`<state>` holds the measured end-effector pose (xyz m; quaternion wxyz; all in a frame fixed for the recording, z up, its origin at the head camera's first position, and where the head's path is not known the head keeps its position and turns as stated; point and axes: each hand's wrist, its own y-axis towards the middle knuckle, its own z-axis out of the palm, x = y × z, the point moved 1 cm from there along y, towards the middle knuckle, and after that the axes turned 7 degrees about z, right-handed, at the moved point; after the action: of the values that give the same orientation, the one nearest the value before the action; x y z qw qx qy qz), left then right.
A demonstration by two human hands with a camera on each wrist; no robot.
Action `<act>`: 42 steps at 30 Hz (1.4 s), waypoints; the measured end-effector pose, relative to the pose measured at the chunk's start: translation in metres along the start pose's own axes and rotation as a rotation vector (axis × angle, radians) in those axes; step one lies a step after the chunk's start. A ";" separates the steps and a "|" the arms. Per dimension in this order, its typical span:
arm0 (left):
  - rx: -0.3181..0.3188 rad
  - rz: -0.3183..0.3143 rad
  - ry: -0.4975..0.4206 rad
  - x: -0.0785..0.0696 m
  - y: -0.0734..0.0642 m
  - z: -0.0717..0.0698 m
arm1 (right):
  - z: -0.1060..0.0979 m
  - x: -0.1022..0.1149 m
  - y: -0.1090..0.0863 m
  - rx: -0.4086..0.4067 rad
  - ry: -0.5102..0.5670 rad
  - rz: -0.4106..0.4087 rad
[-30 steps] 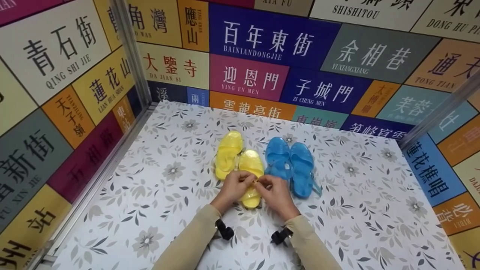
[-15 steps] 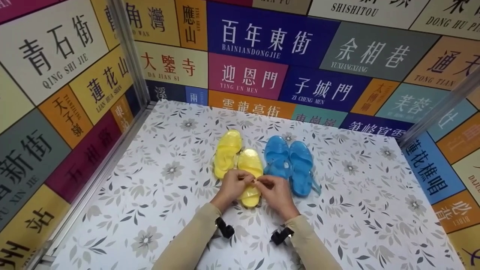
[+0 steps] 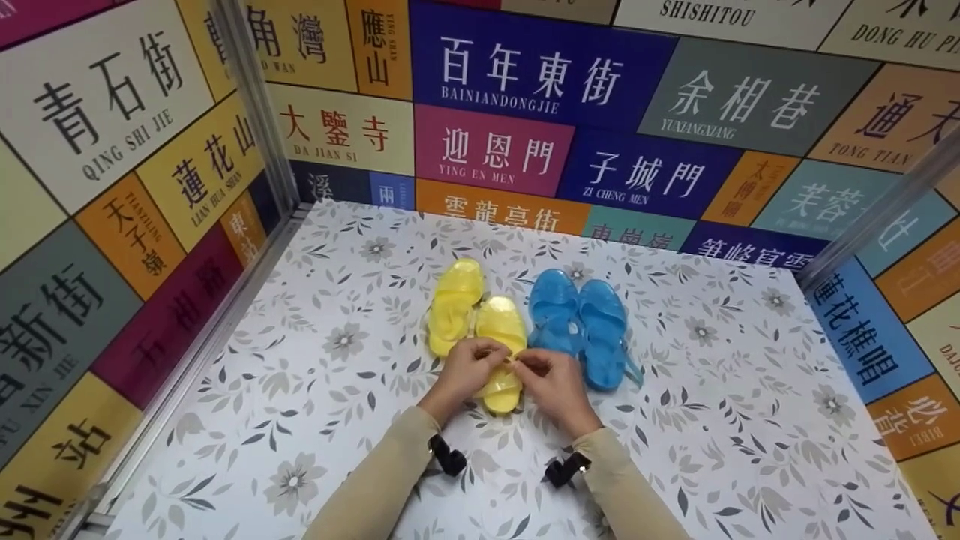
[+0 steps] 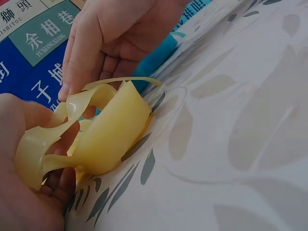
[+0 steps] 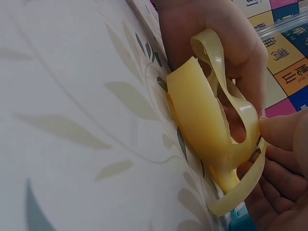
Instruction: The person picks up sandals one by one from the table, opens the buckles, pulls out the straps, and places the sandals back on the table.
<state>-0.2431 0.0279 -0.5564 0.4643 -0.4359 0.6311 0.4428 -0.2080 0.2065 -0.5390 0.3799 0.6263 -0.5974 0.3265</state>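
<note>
A yellow jelly sandal (image 3: 501, 319) lies between my two hands on the floral sheet, its heel toward me. My left hand (image 3: 469, 373) holds one side of its ankle strap (image 4: 36, 144), fingers curled round the band. From the other side, my right hand (image 3: 555, 382) pinches the strap between thumb and fingers (image 5: 269, 132). The fingertips of both hands nearly meet above the sandal's middle. In the right wrist view, a loose strap end (image 5: 236, 197) hangs below the right thumb. Fingers partly hide where the two strap parts meet.
The other yellow sandal (image 3: 456, 300) sits at the far left of the held one. Two blue sandals (image 3: 602, 330) stand side by side to its right, close to my right hand. Walls with coloured sign panels (image 3: 495, 150) border the floral surface (image 3: 360, 420).
Both hands stay at the sandal's strap with only tiny finger shifts. The head view has drifted slightly. The sandals keep their places.
</note>
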 end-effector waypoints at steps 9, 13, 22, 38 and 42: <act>0.073 0.059 0.072 -0.001 0.000 0.001 | 0.001 -0.001 0.001 -0.008 -0.046 -0.016; 0.108 0.086 0.039 0.000 0.000 -0.001 | 0.001 -0.001 0.001 -0.010 -0.050 -0.039; 0.077 0.123 0.079 0.003 -0.002 -0.005 | 0.005 -0.002 -0.002 0.020 -0.025 -0.037; 0.045 0.096 0.140 0.001 0.003 -0.003 | 0.004 -0.003 0.000 -0.009 -0.008 -0.095; 0.040 0.062 0.118 0.001 0.003 -0.003 | 0.005 -0.003 -0.001 -0.017 -0.006 -0.097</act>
<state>-0.2464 0.0260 -0.5561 0.4211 -0.4323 0.6792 0.4178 -0.2076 0.2042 -0.5442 0.3987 0.6521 -0.5705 0.3007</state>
